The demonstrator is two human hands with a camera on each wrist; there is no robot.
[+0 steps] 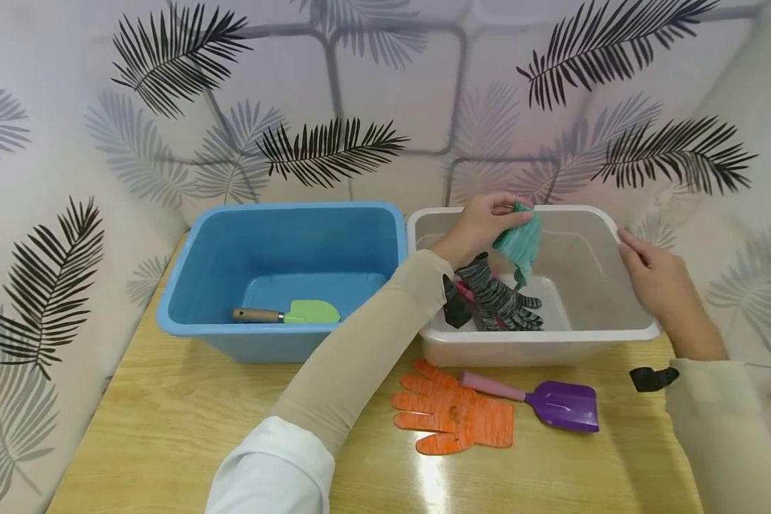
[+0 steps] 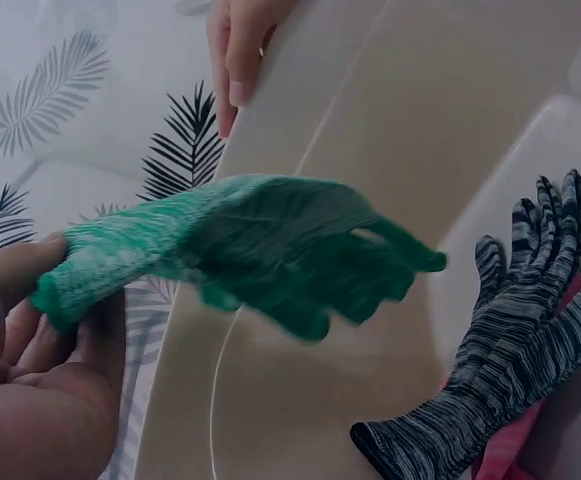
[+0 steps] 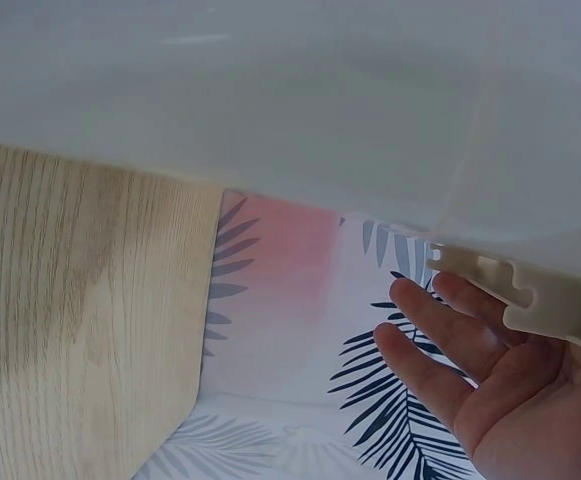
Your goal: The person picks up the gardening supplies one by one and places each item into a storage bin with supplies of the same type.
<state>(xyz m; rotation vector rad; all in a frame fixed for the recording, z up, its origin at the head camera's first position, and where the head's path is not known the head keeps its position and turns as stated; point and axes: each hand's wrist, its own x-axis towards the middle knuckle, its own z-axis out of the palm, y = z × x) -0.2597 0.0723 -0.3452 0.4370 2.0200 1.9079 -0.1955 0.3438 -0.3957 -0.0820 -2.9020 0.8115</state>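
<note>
My left hand [image 1: 488,221] pinches a green knit glove [image 1: 520,243] by its cuff over the beige tub [image 1: 617,335]. In the left wrist view, the green glove [image 2: 280,230] hangs sideways from the thumb and fingers, its own fingers drooping. My right hand [image 1: 662,285] holds the tub's right rim. Under that rim, the right wrist view shows the fingers of the right hand [image 3: 480,370] loosely bent, with the thumb hidden. Inside the tub lies a black-and-grey striped glove [image 1: 497,293], partly covering something pink [image 2: 510,445].
A blue tub [image 1: 295,214] stands left of the beige one, holding a trowel [image 1: 311,311] with a green blade and wooden handle. In front, an orange glove [image 1: 456,414] and a purple scoop [image 1: 562,405] with a pink handle lie on the wooden table [image 1: 167,428].
</note>
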